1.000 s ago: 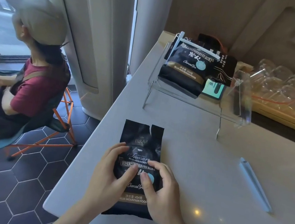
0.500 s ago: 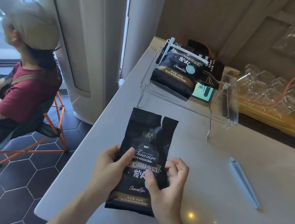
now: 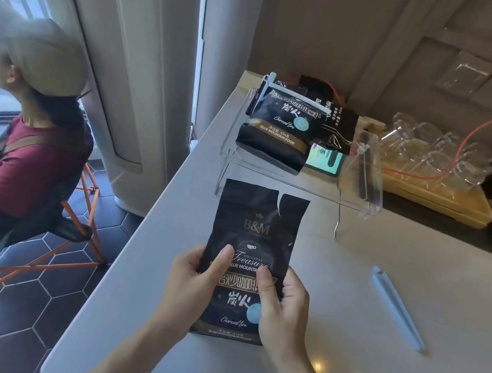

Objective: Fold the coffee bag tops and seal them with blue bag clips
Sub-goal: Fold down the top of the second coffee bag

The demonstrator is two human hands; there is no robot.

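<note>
**Both hands hold an unsealed B&M coffee bag above the counter**

At 6 o'clock of the view, the left hand (image 3: pixel 188 287) and the right hand (image 3: pixel 280 312) grip a black coffee bag (image 3: pixel 253 239) by its two side edges, thumbs laid across the printed front and fingers curled behind. The bag stands upright, its bottom edge at the pale counter (image 3: pixel 373 354). Its top is unfolded and unclipped, with a tear or notch running down from the upper edge right of centre. The front reads "B&M" under a small crown, then "ORIGINAL Treasure", "BLUE MOUNTAIN", a band of gold Chinese characters, two large characters beside a light-blue disc, "Charcoal fire", and along the bottom "454" with "BLUE MOUNTAIN FOOD".

A loose blue bag clip (image 3: pixel 398 311) lies flat on the counter at 3 o'clock from the bag, well apart from both hands.

At 12 o'clock stands a clear acrylic riser (image 3: pixel 362 202). On it lies a second coffee bag (image 3: pixel 278 133), its top folded and closed by a pale clip (image 3: pixel 299 96); its label shows "Charcoal fire" and "BLUE MOUNTAIN FOOD". More black packaging lies behind it, print too small to read. At 2 o'clock, glass cups (image 3: pixel 439 153) sit on a wooden tray (image 3: pixel 438 195), an orange cable (image 3: pixel 471 133) crossing them.

At 9 o'clock a seated person (image 3: pixel 23 129) in a cap and red shirt faces the window.
</note>
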